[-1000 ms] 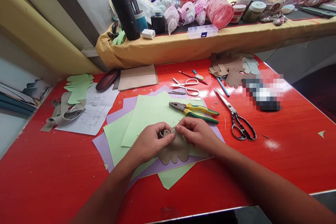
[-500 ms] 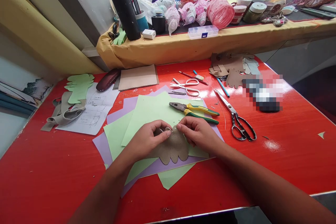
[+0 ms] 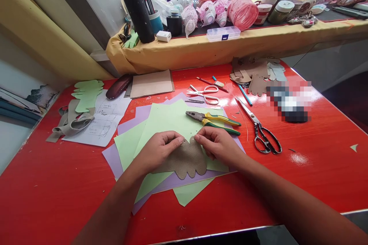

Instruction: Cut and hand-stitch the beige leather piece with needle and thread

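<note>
A taupe leather piece [image 3: 188, 159] with a scalloped lower edge lies over stacked green and purple paper sheets [image 3: 163, 118]. Thumb and fingers of my left hand [image 3: 161, 147] pinch its upper edge on the left. At the top right, my right hand [image 3: 219, 143] pinches a rounded tab of the same piece. A notch and small holes show along the edge between my fingertips. Just beyond my right hand, pliers [image 3: 212, 119] with yellow and green handles rest on the paper.
Black-handled scissors [image 3: 259, 130] lie to the right, white-handled scissors [image 3: 205, 92] farther back. Leather scraps [image 3: 255, 74] are piled at the back right. On the left are a dark red case [image 3: 119, 86], green paper cutouts [image 3: 87, 93] and a drawn sheet [image 3: 105, 122]. A cluttered ledge [image 3: 184, 53] runs behind.
My left fingers have shifted slightly left and up along the leather's edge. The light curled edge at my left fingertips no longer shows, and the notch is more exposed. My right hand stays nearly still.
</note>
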The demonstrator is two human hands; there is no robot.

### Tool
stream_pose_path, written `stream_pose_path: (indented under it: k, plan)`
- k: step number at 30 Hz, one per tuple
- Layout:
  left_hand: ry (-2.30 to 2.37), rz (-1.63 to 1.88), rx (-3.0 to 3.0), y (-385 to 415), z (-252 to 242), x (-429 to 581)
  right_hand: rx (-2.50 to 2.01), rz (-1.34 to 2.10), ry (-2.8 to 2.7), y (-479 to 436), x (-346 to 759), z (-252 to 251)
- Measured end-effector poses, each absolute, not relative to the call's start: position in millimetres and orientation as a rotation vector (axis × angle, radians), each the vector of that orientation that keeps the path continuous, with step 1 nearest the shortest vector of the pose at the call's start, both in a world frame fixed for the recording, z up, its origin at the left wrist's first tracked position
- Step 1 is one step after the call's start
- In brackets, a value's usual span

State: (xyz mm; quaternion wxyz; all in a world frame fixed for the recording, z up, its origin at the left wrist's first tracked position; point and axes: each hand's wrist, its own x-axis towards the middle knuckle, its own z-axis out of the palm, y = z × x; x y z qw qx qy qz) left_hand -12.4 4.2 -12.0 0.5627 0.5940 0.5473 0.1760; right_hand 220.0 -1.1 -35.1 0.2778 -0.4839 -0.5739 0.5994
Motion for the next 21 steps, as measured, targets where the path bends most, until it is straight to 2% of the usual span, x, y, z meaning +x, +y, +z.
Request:
stream_pose_path:
  k: [21]
  plan:
    - [1.234,0.46,1.36,3.1,-11.3,-8.8,-1.279,1.625,-1.533,-2.0,220.2,-37.1]
